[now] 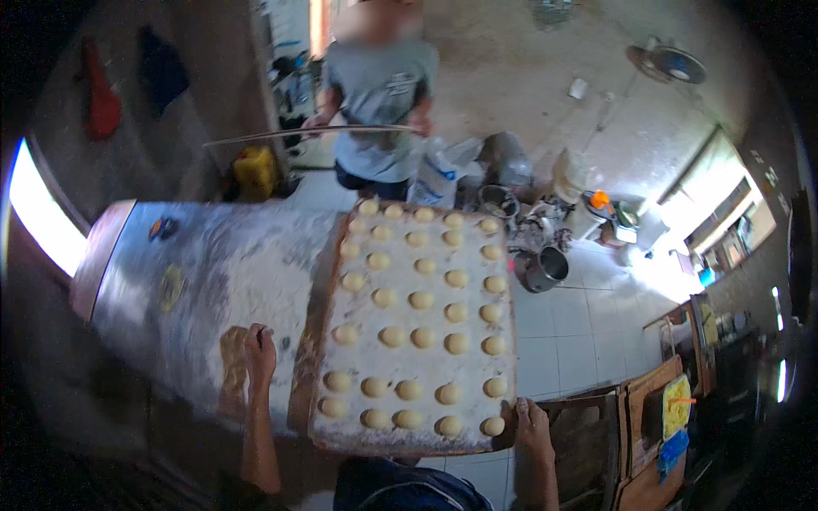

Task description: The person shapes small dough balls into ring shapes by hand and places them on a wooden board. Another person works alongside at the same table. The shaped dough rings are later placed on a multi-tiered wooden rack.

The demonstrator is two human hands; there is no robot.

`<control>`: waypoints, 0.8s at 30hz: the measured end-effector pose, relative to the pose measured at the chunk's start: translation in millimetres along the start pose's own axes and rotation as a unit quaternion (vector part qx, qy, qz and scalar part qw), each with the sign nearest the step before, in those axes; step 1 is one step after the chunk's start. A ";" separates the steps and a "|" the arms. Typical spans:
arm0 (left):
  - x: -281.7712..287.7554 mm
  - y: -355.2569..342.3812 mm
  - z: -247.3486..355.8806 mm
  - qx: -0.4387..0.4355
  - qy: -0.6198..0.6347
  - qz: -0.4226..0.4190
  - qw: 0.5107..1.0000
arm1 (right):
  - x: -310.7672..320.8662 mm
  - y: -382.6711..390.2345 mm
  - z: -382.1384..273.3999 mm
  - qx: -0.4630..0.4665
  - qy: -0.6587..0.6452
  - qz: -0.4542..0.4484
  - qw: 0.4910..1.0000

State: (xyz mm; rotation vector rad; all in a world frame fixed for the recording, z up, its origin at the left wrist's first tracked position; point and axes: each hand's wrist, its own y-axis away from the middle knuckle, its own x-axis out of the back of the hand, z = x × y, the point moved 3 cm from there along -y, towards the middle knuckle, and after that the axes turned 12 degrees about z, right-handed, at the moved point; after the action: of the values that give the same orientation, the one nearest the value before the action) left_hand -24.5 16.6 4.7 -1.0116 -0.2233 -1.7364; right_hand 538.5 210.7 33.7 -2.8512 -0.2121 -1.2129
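A flour-dusted board (406,319) carries several pale, round dough balls (421,299) in rough rows. My right hand (532,426) grips its near right edge. My left hand (259,349) has curled fingers over the floury metal table (196,264), left of the board and apart from it; what they hold, if anything, is hidden. A small dark object (163,228) lies at the table's far left, with a pale yellowish item (173,285) nearer.
Across the table a person (375,94) holds a long, thin flat piece (281,133). Behind stand a yellow container (254,173), sacks (439,170) and a metal pot (546,269). Wooden boards (648,426) with a yellow tray (676,400) are at right.
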 end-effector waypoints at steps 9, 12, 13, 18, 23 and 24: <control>15.0 142.5 -3.2 0.210 0.119 -0.152 0.958 | 22.4 5.6 6.6 0.115 -0.109 0.052 0.986; 29.3 159.7 12.6 0.166 0.138 -0.128 0.968 | 33.8 6.4 21.8 0.033 -0.119 -0.052 0.991; 32.2 159.6 17.3 0.131 0.207 -0.103 0.964 | 34.7 5.3 25.8 0.031 -0.166 -0.087 0.982; 39.9 181.3 -8.1 0.248 0.315 -0.032 0.916 | 44.7 5.6 93.2 -0.052 -0.329 0.033 0.943; 83.8 142.0 22.5 0.322 0.366 -0.040 0.872 | 81.1 -6.6 82.0 -0.133 -0.323 0.004 0.937; 90.1 127.5 45.9 0.234 0.304 -0.058 0.922 | 89.6 -9.6 62.1 -0.058 -0.324 0.031 0.944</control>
State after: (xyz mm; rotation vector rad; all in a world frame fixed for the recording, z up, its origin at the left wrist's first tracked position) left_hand 101.0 -72.3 57.8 -0.0926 -0.2803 -1.8933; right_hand 643.0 235.5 54.8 -3.2237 -0.0609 -0.2427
